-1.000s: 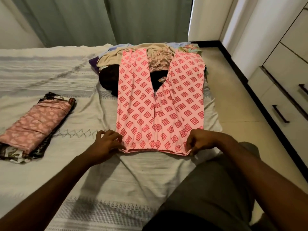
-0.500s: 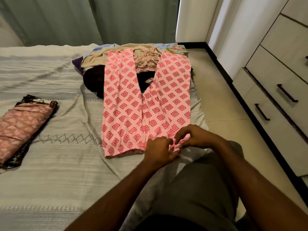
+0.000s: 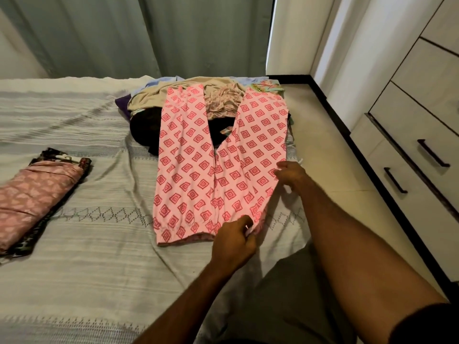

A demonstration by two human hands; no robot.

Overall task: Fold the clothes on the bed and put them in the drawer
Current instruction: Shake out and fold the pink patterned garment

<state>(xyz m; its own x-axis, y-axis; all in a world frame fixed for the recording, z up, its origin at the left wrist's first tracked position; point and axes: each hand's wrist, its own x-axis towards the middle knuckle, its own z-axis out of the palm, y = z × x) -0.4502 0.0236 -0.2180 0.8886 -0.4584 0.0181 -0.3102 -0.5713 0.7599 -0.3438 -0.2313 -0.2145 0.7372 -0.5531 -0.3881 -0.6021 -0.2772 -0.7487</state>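
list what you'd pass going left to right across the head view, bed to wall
folded clothes → pink trousers → right hand → floor → drawers

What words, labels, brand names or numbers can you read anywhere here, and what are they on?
None can be read.
Pink diamond-patterned cotton trousers: pattern only, no text.
Stack of folded pink and dark floral clothes: a white patch at its far end, too blurred to read.
White drawer fronts: no markings.
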